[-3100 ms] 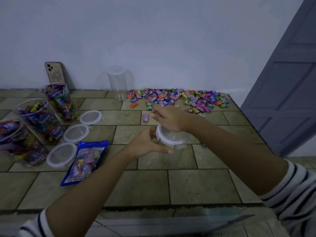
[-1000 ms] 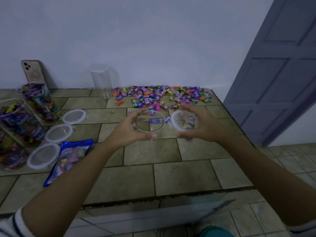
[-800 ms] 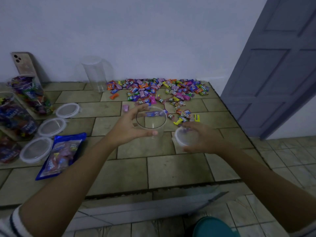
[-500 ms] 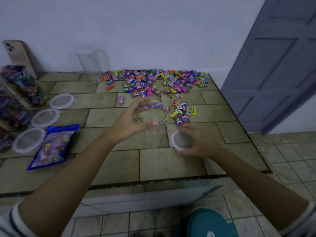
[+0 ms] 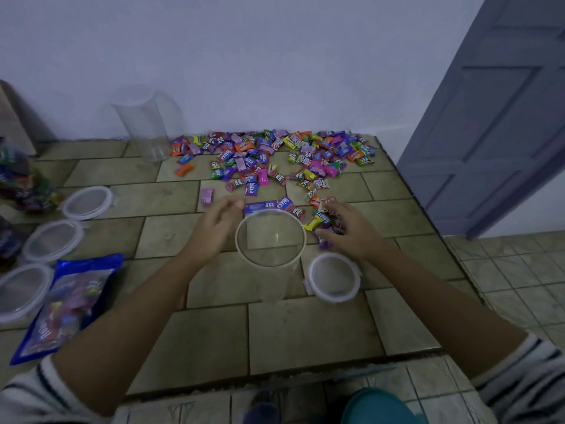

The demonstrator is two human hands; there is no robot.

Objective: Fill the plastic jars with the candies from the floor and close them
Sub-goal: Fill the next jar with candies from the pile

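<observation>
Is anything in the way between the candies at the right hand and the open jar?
Nothing visible. The jar stands uncovered right beside the candies that the right hand grips; a lid lies on the floor next to the jar, not over its mouth.

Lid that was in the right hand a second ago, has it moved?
Yes. The lid went down onto the floor tiles, right of the open jar, on the near side of the candy pile.

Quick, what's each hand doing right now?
Left hand: open, beside the empty jar.
Right hand: grip curled round a few candies.
</observation>
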